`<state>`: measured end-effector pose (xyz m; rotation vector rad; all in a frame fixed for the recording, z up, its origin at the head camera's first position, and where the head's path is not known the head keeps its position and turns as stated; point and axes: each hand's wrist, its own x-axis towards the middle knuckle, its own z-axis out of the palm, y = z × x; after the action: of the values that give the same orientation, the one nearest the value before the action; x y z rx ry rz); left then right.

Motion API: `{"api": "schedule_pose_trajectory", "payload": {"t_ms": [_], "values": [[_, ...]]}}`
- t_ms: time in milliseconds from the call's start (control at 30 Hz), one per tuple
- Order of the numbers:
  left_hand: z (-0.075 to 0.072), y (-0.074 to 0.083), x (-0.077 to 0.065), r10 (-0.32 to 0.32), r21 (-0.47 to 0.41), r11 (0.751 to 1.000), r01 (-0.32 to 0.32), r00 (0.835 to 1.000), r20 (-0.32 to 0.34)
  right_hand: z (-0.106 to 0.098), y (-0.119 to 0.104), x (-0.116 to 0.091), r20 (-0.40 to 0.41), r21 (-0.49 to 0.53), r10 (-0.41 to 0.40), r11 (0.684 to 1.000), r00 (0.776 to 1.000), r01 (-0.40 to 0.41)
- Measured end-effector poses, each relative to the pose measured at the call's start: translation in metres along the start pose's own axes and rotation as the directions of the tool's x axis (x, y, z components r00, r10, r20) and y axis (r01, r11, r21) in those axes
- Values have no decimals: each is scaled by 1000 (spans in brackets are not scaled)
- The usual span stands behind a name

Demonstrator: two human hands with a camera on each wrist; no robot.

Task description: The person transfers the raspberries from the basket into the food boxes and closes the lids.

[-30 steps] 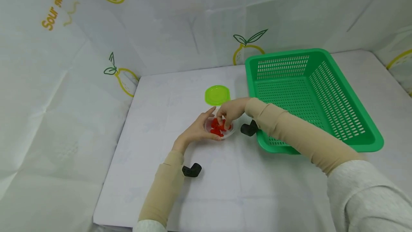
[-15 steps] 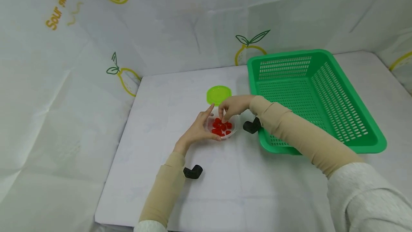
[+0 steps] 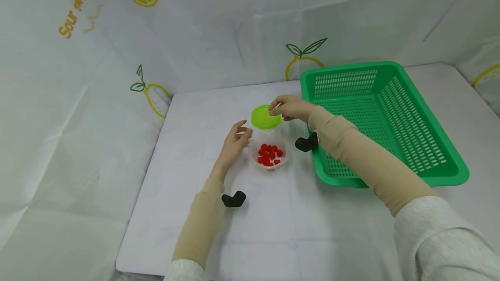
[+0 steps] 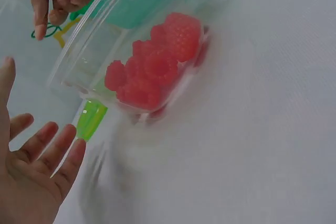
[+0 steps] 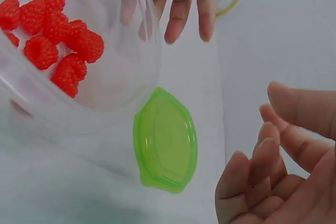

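A clear plastic container (image 3: 284,151) holds several red raspberries (image 4: 152,66), heaped on its bottom. Behind it on the table lies a bright green lid (image 5: 167,137), flat and apart from the container. My left hand (image 3: 233,142) is just left of the container, fingers spread and holding nothing; the left wrist view shows it apart from the wall. Over the lid's right edge in the head view hovers my right hand (image 3: 291,106), its fingers loosely bent. In the right wrist view that hand's fingers hold nothing and look separate from the lid.
A large green slotted basket (image 3: 429,133) stands to the right, partly beneath my right forearm. Black wrist-worn pieces (image 3: 233,199) show beside both wrists. A white sheet (image 3: 218,25) with lemon prints rises behind the white table (image 3: 273,229).
My right hand has come up out of the container and moved back over the lid. My left hand has let go of the container and drawn away left. The raspberries now lie uncovered.
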<state>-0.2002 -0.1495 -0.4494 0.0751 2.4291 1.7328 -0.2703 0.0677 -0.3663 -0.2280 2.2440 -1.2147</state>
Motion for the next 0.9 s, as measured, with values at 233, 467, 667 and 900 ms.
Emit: {"api": "schedule_pose_trajectory", "payload": {"t_ms": [233,467,667,900], "values": [[-3,5,26,-78,-100,993,68,992,-99,-6,-12,3,-44,130,26,991,999,-20],[-2,8,46,-177,-273,952,138,976,-124,-5,-13,14,-114,411,113,910,987,-56],[0,12,54,-172,-301,943,140,981,-85,6,-3,27,-168,515,206,852,964,-93],[3,6,55,-197,-223,957,183,980,-40,16,6,35,-170,426,258,889,951,-166]]}}
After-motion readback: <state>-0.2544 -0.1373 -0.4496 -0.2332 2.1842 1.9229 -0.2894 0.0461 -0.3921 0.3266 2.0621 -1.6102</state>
